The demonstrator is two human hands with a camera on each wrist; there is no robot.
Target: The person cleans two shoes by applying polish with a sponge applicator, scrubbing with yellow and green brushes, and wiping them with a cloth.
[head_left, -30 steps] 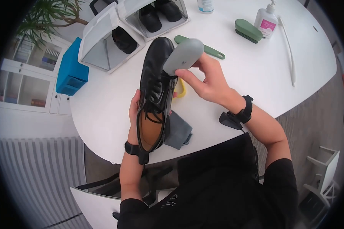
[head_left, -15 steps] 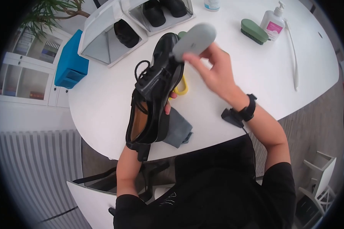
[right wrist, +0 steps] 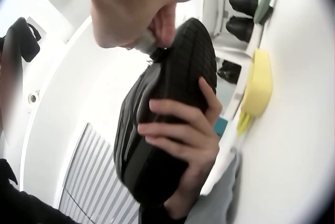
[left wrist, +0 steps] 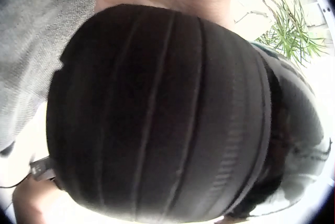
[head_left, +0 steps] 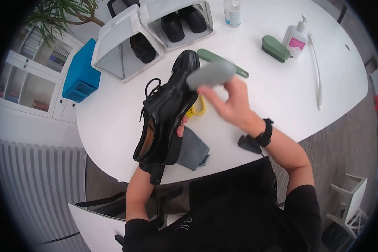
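A black lace-up leather shoe (head_left: 168, 109) is tilted on its side above the table, toe pointing away. My left hand (right wrist: 191, 135) grips it from beneath, fingers spread across the sole in the right wrist view. From the head only its fingertips (head_left: 182, 126) show; the shoe hides the rest. The heel fills the left wrist view. My right hand (head_left: 235, 101) pinches a grey oval shoe polisher (head_left: 212, 75), blurred by motion, its end right at the shoe's side near the toe. A black pad shows at that end in the right wrist view.
Below the shoe lie a grey cloth (head_left: 195, 153) and a yellow looped tool (head_left: 199, 107). Beyond are a green long-handled brush (head_left: 239, 71), a green scrub brush (head_left: 275, 48), a pump bottle (head_left: 296, 38), a long white stick (head_left: 318, 80) and clear-fronted shoe boxes (head_left: 113, 54).
The left hand has rolled the shoe onto its side, turning its flank towards the right hand. The grey polisher has shifted along the toe's side, first up, then back down.
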